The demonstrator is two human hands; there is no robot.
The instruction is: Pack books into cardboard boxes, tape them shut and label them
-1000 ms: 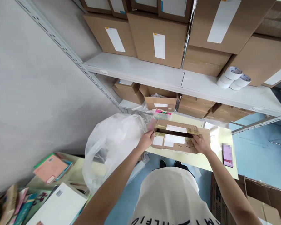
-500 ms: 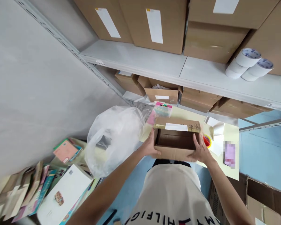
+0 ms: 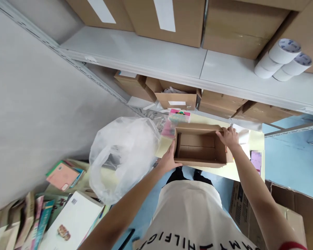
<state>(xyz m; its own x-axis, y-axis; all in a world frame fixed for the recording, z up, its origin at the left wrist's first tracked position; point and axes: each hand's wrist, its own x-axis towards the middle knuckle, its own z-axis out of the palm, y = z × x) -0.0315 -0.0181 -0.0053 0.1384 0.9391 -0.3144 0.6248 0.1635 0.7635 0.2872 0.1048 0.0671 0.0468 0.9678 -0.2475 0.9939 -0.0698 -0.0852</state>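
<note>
In the middle of the head view is an open cardboard box (image 3: pixel 198 161), its mouth turned up toward me and nothing visible inside. My left hand (image 3: pixel 168 158) grips the box's left end, fingers along the side and near corner. At the far right corner, my right hand (image 3: pixel 229 136) is closed over the rim. Beneath the box lies a pale yellow tabletop (image 3: pixel 246 173). Behind the box's left end, a pink and green packet (image 3: pixel 176 119) rests on the table.
A bulging white plastic bag (image 3: pixel 125 152) stands left of the box. Books (image 3: pixel 67 222) fill the lower left. Shelves (image 3: pixel 135 48) with cartons and white tape rolls (image 3: pixel 284 52) rise behind. A purple-screened phone (image 3: pixel 256 161) and an open carton (image 3: pixel 294 194) are on the right.
The box has tipped so its opening faces up, and its labelled flap no longer shows. My right hand has moved from the near right side to the far right corner.
</note>
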